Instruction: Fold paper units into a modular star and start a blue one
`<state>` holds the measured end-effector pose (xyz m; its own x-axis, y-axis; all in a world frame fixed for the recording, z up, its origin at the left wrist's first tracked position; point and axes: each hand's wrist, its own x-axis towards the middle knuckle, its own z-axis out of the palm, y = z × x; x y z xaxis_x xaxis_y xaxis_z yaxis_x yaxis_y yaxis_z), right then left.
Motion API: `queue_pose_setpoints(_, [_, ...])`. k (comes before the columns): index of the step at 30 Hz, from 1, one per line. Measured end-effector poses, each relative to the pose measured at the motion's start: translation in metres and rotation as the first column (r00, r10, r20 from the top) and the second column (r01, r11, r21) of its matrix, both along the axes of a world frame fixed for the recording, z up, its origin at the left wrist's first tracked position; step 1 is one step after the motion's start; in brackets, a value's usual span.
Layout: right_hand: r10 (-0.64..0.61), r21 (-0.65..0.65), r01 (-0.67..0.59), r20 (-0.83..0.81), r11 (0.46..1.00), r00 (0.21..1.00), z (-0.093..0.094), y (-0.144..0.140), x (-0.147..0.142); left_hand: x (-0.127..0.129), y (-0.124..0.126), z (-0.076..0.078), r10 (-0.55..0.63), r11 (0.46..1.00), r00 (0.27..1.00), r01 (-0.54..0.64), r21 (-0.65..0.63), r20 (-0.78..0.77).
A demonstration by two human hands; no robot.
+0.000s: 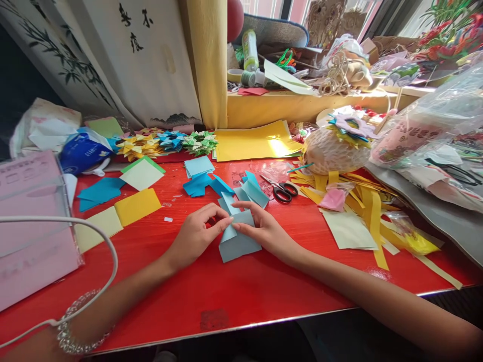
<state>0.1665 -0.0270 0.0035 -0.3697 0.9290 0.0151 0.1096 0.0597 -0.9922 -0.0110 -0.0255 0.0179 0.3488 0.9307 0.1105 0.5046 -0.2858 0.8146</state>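
Note:
Between both hands is a piece of light blue folded paper (241, 245), its creased flaps standing up at the top and a wider panel hanging below. My left hand (199, 231) pinches its left side between thumb and fingers. On the other side, my right hand (269, 229) grips the upper right part with thumb in front and fingers behind. Just beyond lie blue folded pieces (198, 184) and a lighter blue folded piece (253, 190). A pair of black-handled scissors (282, 191) rests to the right of these.
Blue (100, 193), yellow (138, 207) and cream (101, 229) paper squares lie left on the red table (181, 306). Stacked paper stars (143, 146) and a yellow sheet (256, 141) line the back. Yellow strips (372, 221) spread rightward. A white cable (109, 246) arches over the left arm.

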Motion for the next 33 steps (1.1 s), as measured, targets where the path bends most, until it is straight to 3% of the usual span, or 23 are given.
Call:
queue_pose_setpoints(7, [0.085,-0.205,-0.14,-0.256,0.969,0.963,-0.004,0.002,-0.005,0.0,-0.001,0.0,0.06,0.998,0.997,-0.06,0.0,0.042])
queue_pose_setpoints(12, [0.013,-0.217,-0.069,-0.248,0.974,0.969,-0.004,0.004,-0.004,-0.001,0.002,-0.002,0.005,0.999,1.0,-0.005,-0.052,0.009])
queue_pose_setpoints(19, [-0.069,-0.272,-0.018,-0.305,0.962,0.95,-0.001,0.007,-0.005,-0.001,0.006,-0.006,-0.033,0.979,0.991,0.058,-0.194,0.132])
queue_pose_setpoints(28, [-0.128,-0.279,0.013,-0.397,0.96,0.909,-0.002,0.009,-0.004,-0.004,0.006,-0.002,-0.037,0.966,0.99,0.07,-0.247,0.136])
queue_pose_setpoints(33, [-0.173,-0.336,0.032,-0.398,0.941,0.901,-0.003,0.01,-0.002,-0.007,0.006,0.009,-0.2,0.941,0.97,0.229,-0.249,0.135])
